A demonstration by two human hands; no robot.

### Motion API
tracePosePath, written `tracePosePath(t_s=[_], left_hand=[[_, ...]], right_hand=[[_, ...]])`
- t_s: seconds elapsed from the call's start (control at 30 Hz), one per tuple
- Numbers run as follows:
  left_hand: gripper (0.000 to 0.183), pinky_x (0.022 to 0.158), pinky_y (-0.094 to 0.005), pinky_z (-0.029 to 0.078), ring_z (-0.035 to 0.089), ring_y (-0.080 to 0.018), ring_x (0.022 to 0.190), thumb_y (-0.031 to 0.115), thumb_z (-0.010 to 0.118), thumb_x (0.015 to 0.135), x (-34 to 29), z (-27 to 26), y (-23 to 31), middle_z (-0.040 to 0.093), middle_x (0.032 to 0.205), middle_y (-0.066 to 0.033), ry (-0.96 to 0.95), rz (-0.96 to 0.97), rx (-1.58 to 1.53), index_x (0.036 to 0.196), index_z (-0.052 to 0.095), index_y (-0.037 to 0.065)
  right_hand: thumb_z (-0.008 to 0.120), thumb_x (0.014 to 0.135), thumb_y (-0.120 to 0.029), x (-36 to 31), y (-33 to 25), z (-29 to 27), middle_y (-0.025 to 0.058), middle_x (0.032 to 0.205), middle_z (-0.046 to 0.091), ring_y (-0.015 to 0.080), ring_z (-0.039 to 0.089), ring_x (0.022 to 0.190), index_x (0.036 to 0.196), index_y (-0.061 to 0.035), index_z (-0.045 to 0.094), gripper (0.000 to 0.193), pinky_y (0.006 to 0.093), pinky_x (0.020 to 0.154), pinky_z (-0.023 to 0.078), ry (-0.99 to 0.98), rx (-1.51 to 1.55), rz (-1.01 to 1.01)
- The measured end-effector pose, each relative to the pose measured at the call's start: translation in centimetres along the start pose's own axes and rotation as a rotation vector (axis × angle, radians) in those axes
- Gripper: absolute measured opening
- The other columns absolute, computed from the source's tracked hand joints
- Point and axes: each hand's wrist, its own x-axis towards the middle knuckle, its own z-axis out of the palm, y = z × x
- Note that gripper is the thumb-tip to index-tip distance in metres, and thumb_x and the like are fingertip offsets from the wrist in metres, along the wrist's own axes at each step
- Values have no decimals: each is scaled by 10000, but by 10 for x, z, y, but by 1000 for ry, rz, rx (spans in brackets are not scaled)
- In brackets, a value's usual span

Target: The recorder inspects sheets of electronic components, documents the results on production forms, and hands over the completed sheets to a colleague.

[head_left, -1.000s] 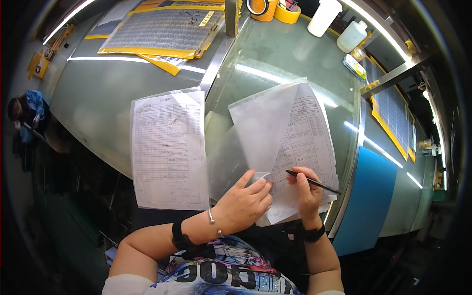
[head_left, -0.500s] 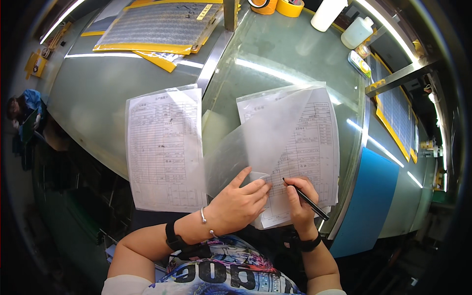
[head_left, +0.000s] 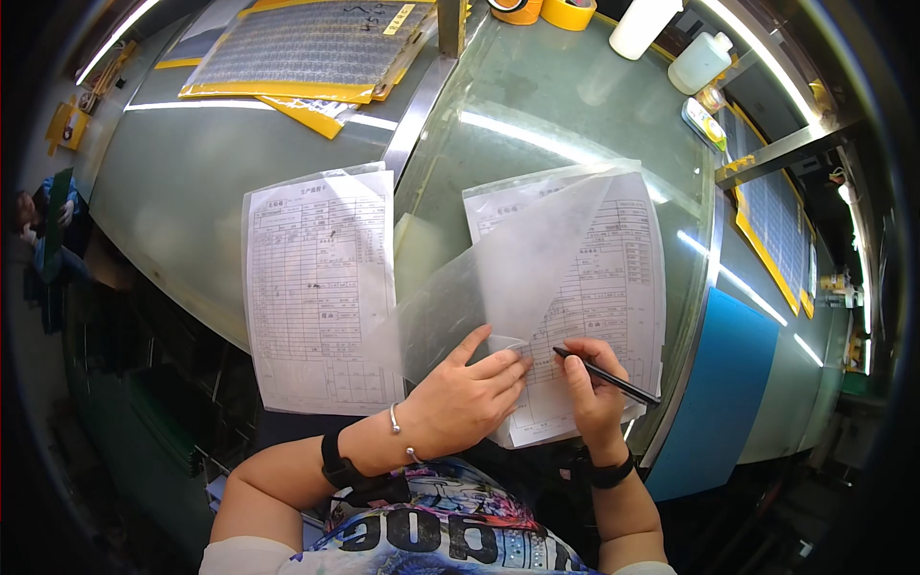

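Since half a second ago, the black pen has tilted flatter, its rear end swinging outward. The right hand grasps it, tip over the lower part of a printed form on the tabletop. The left hand rests on turned-back clear film; whether it pinches, I cannot tell. Another form lies leftward.

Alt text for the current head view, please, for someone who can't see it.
The person's right hand holds a black pen over a printed form; the left hand rests on translucent film partly covering it. A second form lies to the left, a blue sheet to the right.
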Motion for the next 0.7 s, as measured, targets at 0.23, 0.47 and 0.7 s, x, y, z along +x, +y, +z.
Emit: tracePosePath(t_s=[0.23,0.47,0.7], left_hand=[[242,1025,-477,335,527,-163,1122,197,609,794,2,-3,0,608,1141,-56,-15,2,-3,986,650,55],[175,1011,-475,349,523,-180,1134,186,588,819,2,-1,-1,605,1150,-77,9,-14,-12,932,623,57],[166,1008,-469,357,534,-183,1119,189,578,835,3,-3,-2,612,1137,-76,-15,-17,-61,932,611,59]], right_hand=[[631,799,17,10,6,1,94,791,635,145,608,683,910,16,616,113,246,631,476,-27,-225,-189],[684,761,5,10,10,5,116,765,635,186,611,629,876,-3,622,131,265,574,477,0,-341,-275],[682,767,8,11,12,7,117,762,635,193,614,645,880,-3,631,124,269,583,480,-16,-292,-281]])
